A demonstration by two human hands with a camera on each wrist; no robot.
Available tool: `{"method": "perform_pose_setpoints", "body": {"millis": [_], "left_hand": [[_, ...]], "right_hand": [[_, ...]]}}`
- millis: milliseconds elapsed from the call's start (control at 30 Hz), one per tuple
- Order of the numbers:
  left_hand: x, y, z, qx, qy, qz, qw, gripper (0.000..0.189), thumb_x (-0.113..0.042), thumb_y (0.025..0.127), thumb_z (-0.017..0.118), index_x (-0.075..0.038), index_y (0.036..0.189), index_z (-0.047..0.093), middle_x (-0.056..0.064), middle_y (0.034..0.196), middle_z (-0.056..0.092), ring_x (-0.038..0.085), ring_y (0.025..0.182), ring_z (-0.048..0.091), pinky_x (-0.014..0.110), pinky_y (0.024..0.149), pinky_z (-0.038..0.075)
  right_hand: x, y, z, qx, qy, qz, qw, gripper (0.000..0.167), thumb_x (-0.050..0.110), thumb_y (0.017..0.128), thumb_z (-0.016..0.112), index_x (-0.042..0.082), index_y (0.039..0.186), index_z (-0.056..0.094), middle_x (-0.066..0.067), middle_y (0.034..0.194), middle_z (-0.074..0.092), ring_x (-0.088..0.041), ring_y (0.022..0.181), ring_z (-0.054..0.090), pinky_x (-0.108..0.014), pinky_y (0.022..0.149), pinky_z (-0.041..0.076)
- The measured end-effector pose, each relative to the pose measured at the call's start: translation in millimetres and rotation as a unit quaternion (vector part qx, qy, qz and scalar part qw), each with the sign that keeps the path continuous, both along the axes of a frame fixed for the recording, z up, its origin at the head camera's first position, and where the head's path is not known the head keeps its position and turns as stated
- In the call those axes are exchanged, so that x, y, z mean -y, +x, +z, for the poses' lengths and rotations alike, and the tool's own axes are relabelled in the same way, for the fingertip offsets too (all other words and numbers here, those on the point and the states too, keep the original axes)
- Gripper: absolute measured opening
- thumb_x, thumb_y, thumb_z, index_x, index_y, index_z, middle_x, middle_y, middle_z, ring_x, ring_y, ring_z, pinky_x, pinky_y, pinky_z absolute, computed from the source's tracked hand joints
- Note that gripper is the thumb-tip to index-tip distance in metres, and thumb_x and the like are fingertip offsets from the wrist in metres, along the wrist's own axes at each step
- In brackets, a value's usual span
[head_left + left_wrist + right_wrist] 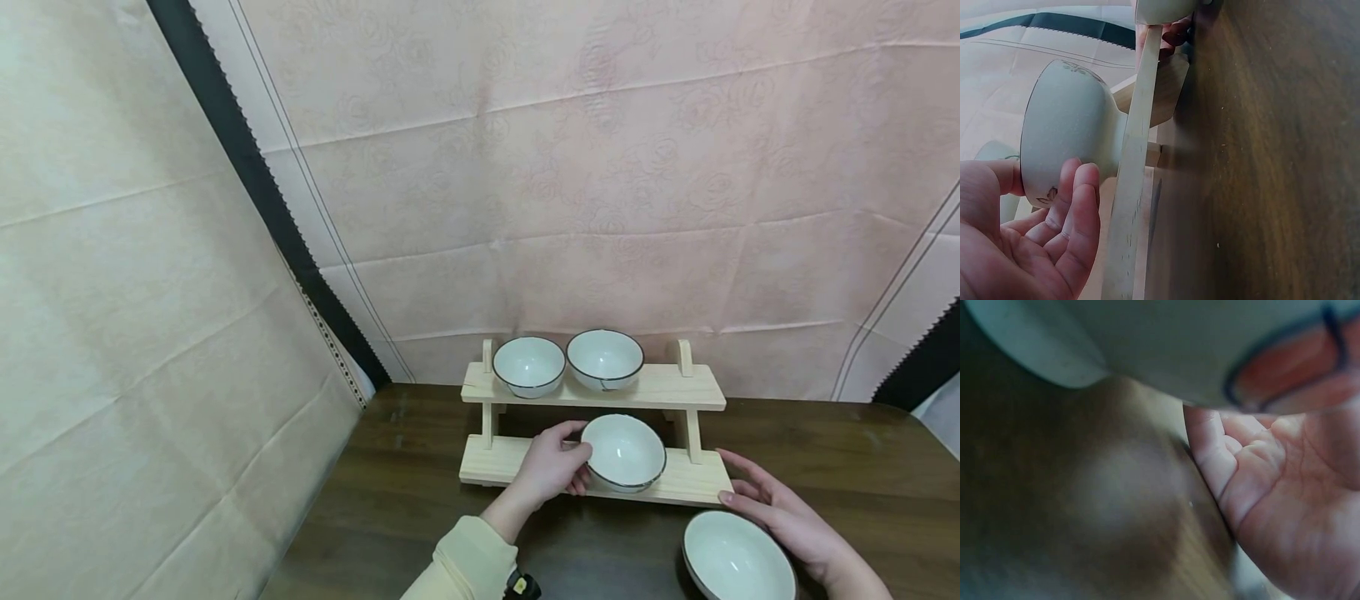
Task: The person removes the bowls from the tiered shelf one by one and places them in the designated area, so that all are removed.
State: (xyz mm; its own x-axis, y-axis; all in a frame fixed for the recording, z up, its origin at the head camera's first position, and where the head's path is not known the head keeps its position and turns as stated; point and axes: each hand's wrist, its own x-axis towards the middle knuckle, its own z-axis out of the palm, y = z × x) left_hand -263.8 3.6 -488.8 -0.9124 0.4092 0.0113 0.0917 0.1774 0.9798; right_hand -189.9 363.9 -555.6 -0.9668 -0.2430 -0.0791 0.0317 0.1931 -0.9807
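So the left hand [551, 462] has a white dark-rimmed bowl [626, 450] pinched by its left side, thumb up at the rim and fingers bent against the lower wall. That bowl sits upright on the lower shelf [487, 462] of a pale wooden rack [675, 385], its foot on the board as far as the left wrist view shows. The right hand [776, 508] grips the right end of the same shelf, thumb at the front corner and fingers further back. Another bowl [738, 557] stands on the dark wood table [352, 500] just beside that hand (can't tell if they touch, the right wrist view is pretty blurry). Up on the top shelf [660, 375] two more, a left bowl [529, 365] and a right bowl [605, 357], sit side by side, with pinkish patterned cloth [600, 208] hanging behind
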Motion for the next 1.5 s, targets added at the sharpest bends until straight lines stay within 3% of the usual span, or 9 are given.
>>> {"method": "perform_pose_setpoints", "body": {"millis": [500,700,1233,1500], "left_hand": [[-0.9,4.3,-7.5,0.017,0.052,0.021,0.9983,0.045,-0.016,0.100,0.065,-0.008,0.144,0.064,0.007,0.065,0.069,0.015,0.051,0.064,0.024,0.047,0.054],[-1.0,6.7,-9.2,0.025,0.077,0.027,0.9964,0.047,-0.015,0.098,0.065,-0.007,0.144,0.064,0.008,0.066,0.070,0.014,0.050,0.064,0.023,0.047,0.053],[1.1,3.9,-15.6,0.029,0.079,0.019,0.9963,0.045,-0.022,0.101,0.065,-0.011,0.145,0.064,0.008,0.068,0.070,0.014,0.051,0.065,0.023,0.048,0.054],[0.7,5.2,-15.9,0.038,0.076,0.012,0.9963,0.045,-0.026,0.104,0.066,-0.009,0.145,0.063,0.009,0.073,0.073,0.016,0.052,0.066,0.023,0.050,0.056]], "right_hand": [[1,0.3,-0.1,-0.003,-0.008,0.002,1.0000,0.055,0.017,0.113,0.053,0.059,0.145,0.037,-0.004,0.124,0.069,-0.011,0.107,0.070,-0.034,0.085,0.060],[3,0.0,1.2,0.003,-0.003,-0.003,1.0000,0.056,0.019,0.113,0.054,0.051,0.153,0.034,-0.005,0.126,0.069,-0.010,0.108,0.069,-0.034,0.086,0.060],[3,-0.1,1.3,-0.001,0.005,-0.011,0.9999,0.057,0.019,0.112,0.055,0.047,0.157,0.033,-0.005,0.125,0.069,-0.009,0.107,0.069,-0.033,0.085,0.059],[1,0.9,0.7,-0.001,0.004,-0.006,1.0000,0.057,0.018,0.113,0.054,0.052,0.154,0.034,-0.006,0.125,0.069,-0.010,0.107,0.069,-0.033,0.085,0.059]]}}
